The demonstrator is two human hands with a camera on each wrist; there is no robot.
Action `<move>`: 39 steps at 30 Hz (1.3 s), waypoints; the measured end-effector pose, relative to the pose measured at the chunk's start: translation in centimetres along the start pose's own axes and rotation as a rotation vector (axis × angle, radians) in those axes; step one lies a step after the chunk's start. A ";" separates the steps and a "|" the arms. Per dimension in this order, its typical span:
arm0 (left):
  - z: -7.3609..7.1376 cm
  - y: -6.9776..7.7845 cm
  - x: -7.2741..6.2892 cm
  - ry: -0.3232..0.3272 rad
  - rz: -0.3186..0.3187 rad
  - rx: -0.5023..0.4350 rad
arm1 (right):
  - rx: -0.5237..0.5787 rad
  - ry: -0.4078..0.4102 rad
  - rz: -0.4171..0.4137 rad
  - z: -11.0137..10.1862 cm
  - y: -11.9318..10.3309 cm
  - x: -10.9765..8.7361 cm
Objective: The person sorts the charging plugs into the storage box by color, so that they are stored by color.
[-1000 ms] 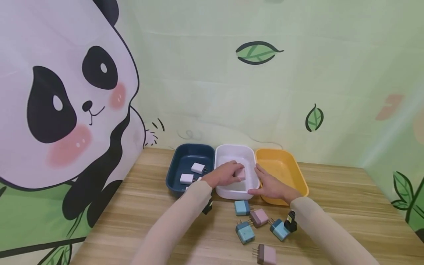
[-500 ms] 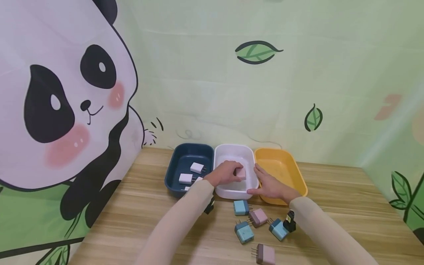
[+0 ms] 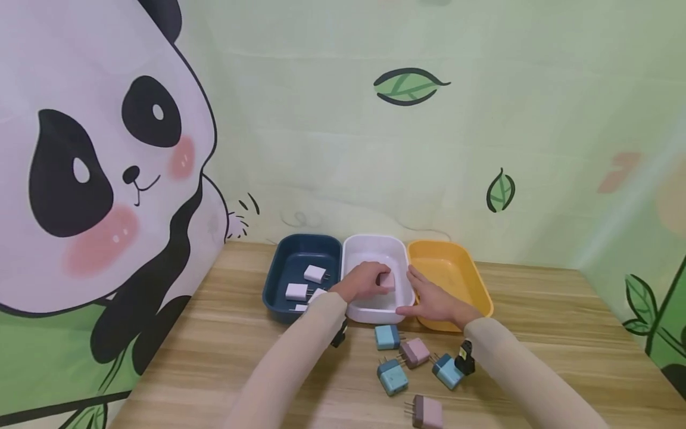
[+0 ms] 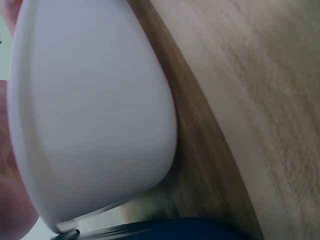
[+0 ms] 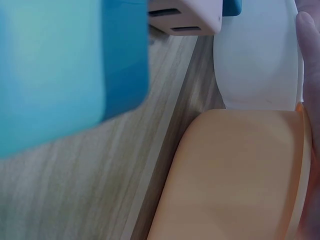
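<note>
Inside the white bin point(image 3: 377, 245), my left hand point(image 3: 364, 280) grips a pink plug charger point(image 3: 387, 282) between thumb and fingers. My right hand point(image 3: 436, 300) lies across the bin's right side with fingers straight; its thumb touches the front rim. It also lies over the edge of the yellow bin point(image 3: 477, 292). In the left wrist view the white bin's outer wall point(image 4: 100, 100) fills much of the picture and hides the charger. Near my right wrist, a light-blue charger point(image 5: 55, 65) looms close in the right wrist view.
A navy bin point(image 3: 270, 292) with several white chargers point(image 3: 296, 291) stands at the left, against the white one. Before the bins lie three blue chargers point(image 3: 392, 376) and two pink ones point(image 3: 427, 411) on the wooden table point(image 3: 214, 369). A printed cloth point(image 3: 321, 149) hangs behind.
The head view has shifted slightly, so everything sits a little further left. Both hands and the pink charger keep practically the same places relative to the bins.
</note>
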State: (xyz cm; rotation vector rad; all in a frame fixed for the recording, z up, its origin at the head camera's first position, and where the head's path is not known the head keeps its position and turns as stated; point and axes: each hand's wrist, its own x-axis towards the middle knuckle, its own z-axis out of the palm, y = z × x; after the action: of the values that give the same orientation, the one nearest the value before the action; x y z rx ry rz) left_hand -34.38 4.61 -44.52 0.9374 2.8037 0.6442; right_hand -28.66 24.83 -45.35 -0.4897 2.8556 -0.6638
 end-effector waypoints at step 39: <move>0.0 2.7 -10.5 -0.035 0.346 -0.083 | -0.013 0.022 -0.012 0.3 -0.2 0.0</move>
State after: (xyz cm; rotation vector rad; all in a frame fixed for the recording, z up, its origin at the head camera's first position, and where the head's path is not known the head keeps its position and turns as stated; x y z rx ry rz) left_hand -24.48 0.32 -43.62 1.4165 2.5814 0.7677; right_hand -28.50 24.53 -45.52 -0.5046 2.8811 -0.6576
